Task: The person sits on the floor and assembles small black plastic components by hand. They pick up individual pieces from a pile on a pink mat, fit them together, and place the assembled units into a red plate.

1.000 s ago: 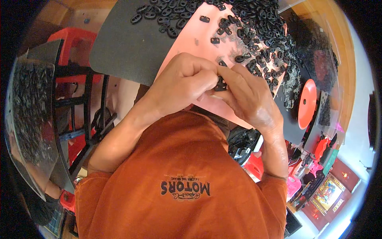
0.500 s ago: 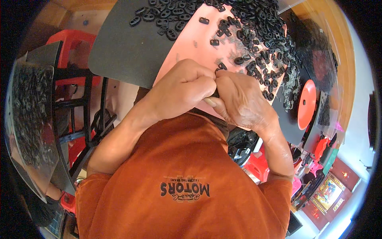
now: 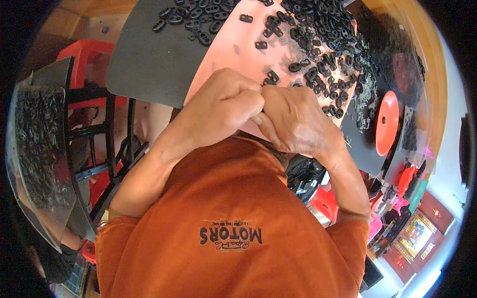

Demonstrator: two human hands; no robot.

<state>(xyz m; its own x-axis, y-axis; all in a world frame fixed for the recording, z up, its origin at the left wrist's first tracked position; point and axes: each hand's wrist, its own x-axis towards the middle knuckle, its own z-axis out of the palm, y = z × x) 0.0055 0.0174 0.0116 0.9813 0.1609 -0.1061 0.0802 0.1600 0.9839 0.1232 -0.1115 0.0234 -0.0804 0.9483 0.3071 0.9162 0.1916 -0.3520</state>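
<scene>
My left hand (image 3: 226,102) and my right hand (image 3: 293,119) are closed and pressed together over the near edge of a pink sheet (image 3: 218,54). Their fingers meet knuckle to knuckle, hiding whatever is pinched between them. Just beyond the hands, loose black two-holed plastic cord locks (image 3: 271,77) lie on the sheet, thickening into a heap (image 3: 330,30) at the far right. Small pale, thin pieces resembling springs (image 3: 293,52) are scattered among them.
The dark tabletop (image 3: 149,64) bears more cord locks (image 3: 203,20) at its far side. On the right is a round red dish (image 3: 386,123). At left stand a red stool (image 3: 87,52), a black metal frame (image 3: 110,124) and another surface covered with dark pieces (image 3: 42,144).
Both closed hands have shifted slightly left together in the picture, as has the table. A dark bit visible between the fingers before is now hidden.
</scene>
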